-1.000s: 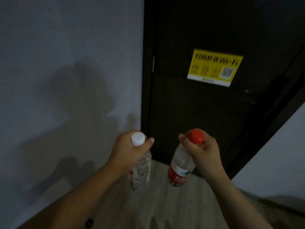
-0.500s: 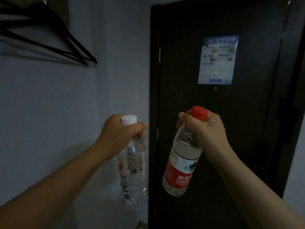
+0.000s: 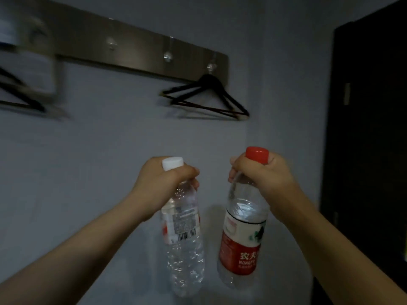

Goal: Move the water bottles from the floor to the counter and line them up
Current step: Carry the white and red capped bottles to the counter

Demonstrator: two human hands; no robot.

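Two water bottles hang in the air in front of a grey wall. My left hand [image 3: 161,186] grips the neck of a clear bottle with a white cap [image 3: 184,245]. My right hand [image 3: 264,179] grips the neck of a bottle with a red cap and a red and white label [image 3: 241,241]. Both bottles dangle upright, side by side and a little apart. Neither the counter nor the floor is in view.
A metal hook rail [image 3: 132,51] runs along the wall above. A black clothes hanger [image 3: 207,97] hangs from its right end, and another hanger [image 3: 19,97] is at the far left. A dark door [image 3: 370,139] stands at the right.
The view has swung up and to the left, from the door to the wall with the hook rail. Both hands still carry the bottles by their necks, held higher and closer to me.
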